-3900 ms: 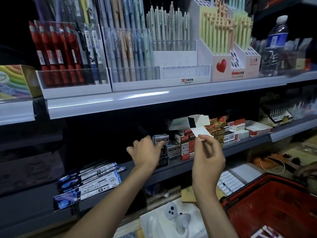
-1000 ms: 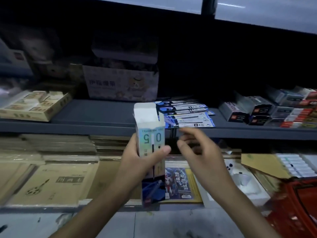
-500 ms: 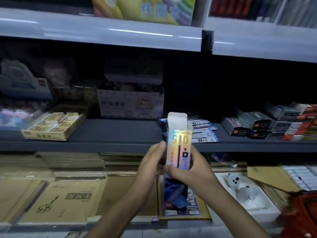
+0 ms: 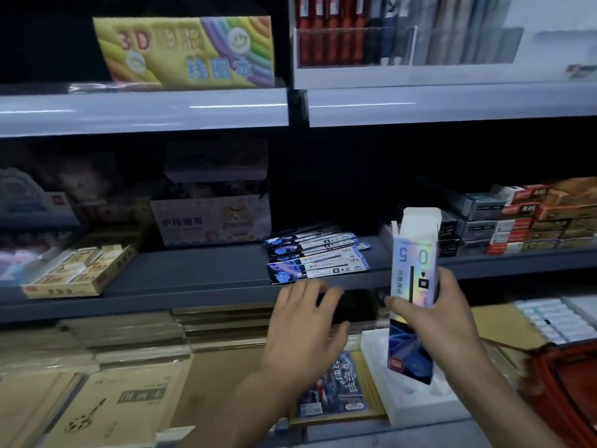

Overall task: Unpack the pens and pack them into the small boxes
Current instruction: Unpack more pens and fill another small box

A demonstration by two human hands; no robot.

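The left hand (image 4: 303, 331) is seen empty, with the fingers spread and nearly straight, stretched toward the shelf. One small box (image 4: 415, 253) is gripped around its middle by the right hand (image 4: 439, 324). It is held upright, its long axis nearly vertical, with the top flap open and pointing up. Whether something is inside cannot be told.

Just beyond the fingertips of the left hand, ahead and a little higher, the flat pen packs (image 4: 318, 257) are lying on the grey shelf (image 4: 193, 276). They are fanned one over another, with the long axis running left to right, across the reach. About five can be counted, but the overlap makes the exact number uncertain. The left hand is clearly nearer to them than the right one, so the next pick is judged to be its work.

Farther right on the same shelf many stacked boxes (image 4: 517, 227) are kept, and one red basket (image 4: 568, 389) is seen at the lower right edge.
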